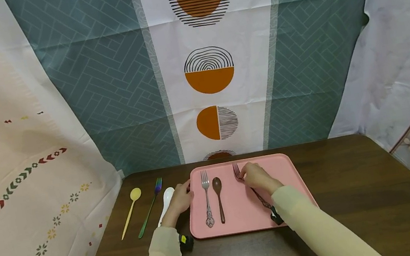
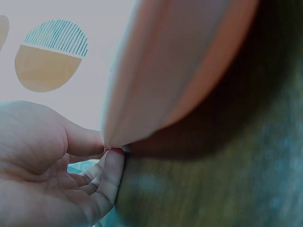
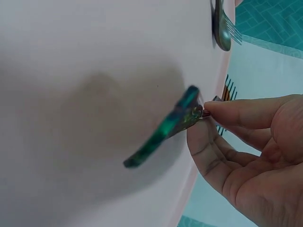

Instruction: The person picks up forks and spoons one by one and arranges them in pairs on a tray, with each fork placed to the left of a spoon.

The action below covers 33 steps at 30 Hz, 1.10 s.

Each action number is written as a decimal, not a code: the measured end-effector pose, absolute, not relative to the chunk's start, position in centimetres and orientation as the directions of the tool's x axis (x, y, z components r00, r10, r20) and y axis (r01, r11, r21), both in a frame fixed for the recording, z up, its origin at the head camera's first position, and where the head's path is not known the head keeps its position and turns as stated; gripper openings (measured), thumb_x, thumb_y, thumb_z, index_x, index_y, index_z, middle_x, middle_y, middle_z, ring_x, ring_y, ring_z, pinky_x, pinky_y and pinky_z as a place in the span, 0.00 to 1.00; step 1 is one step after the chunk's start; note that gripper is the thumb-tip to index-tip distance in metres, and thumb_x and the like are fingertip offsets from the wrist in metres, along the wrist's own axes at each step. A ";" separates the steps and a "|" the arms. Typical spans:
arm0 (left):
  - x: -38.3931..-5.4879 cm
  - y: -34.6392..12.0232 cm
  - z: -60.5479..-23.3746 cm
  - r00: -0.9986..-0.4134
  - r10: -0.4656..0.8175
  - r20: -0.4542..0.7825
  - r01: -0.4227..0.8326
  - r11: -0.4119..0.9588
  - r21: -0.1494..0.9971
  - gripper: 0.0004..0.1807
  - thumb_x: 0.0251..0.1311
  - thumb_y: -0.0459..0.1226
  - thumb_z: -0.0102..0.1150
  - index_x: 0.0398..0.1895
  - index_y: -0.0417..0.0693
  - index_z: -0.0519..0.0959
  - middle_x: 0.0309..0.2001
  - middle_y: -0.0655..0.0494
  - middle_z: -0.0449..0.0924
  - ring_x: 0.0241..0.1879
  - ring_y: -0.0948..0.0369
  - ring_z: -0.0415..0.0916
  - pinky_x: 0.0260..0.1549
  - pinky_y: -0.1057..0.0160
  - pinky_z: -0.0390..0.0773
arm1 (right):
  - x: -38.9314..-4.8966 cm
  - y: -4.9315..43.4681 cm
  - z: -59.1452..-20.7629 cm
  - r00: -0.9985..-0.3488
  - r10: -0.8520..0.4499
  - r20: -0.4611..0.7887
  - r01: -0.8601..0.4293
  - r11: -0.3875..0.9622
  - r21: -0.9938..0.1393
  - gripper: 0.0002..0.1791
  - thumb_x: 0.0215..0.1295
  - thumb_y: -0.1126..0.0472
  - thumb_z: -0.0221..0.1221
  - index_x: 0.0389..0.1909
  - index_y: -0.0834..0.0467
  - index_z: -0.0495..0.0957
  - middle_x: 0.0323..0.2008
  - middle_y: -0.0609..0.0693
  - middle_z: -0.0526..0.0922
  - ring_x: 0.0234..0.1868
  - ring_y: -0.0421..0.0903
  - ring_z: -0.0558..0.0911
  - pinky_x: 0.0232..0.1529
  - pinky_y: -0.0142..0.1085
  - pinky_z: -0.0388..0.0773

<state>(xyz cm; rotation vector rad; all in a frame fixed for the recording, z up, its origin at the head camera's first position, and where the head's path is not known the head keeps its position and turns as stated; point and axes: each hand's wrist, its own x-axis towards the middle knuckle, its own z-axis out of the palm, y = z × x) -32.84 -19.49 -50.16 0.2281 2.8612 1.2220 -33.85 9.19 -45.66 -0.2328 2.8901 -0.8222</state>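
Observation:
A pink tray (image 1: 244,224) lies on the dark wooden table. My left hand (image 1: 181,198) is at its left edge and pinches the rim between thumb and fingers, as the left wrist view shows. My right hand (image 1: 259,177) holds a dark fork (image 1: 259,197) over the tray's right part, its tines pointing away from me. In the right wrist view the ornate handle (image 3: 163,132) sticks out from between thumb and fingers. On the tray's left half lie a silver fork (image 1: 208,208) with a decorated handle and, beside it, a brown spoon (image 1: 217,184).
Left of the tray, a yellow spoon (image 1: 135,194), a rainbow-coloured fork (image 1: 157,188) and a white spoon (image 1: 167,196) lie on the table (image 1: 352,194). My left forearm passes close to the white spoon. A patterned curtain (image 1: 130,90) hangs behind the table.

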 end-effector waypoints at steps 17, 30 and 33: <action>-32.9 -19.5 -50.1 -0.988 0.141 0.061 0.143 0.696 0.704 0.28 0.70 0.27 0.50 0.73 0.30 0.68 0.55 0.32 0.74 0.55 0.42 0.72 0.56 0.40 0.73 | -34.1 7.7 -46.5 -0.980 -0.183 -0.078 -0.111 0.827 -0.551 0.17 0.55 0.78 0.61 0.43 0.65 0.90 0.43 0.58 0.90 0.45 0.51 0.84 0.44 0.40 0.82; -32.8 -19.5 -50.1 -0.990 0.130 0.046 0.124 0.691 0.712 0.28 0.71 0.28 0.50 0.74 0.31 0.67 0.56 0.32 0.74 0.52 0.43 0.73 0.56 0.40 0.74 | -34.3 6.1 -46.7 -0.988 -0.137 -0.077 -0.075 0.841 -0.536 0.19 0.58 0.78 0.60 0.14 0.55 0.71 0.19 0.50 0.71 0.24 0.46 0.68 0.23 0.35 0.66; -32.9 -19.5 -50.2 -0.991 0.130 0.045 0.123 0.690 0.714 0.28 0.71 0.28 0.50 0.74 0.31 0.68 0.55 0.33 0.74 0.52 0.43 0.73 0.56 0.40 0.74 | -34.3 6.0 -46.9 -0.989 -0.127 -0.077 -0.064 0.836 -0.546 0.22 0.58 0.78 0.59 0.13 0.53 0.67 0.18 0.49 0.69 0.22 0.46 0.68 0.21 0.34 0.65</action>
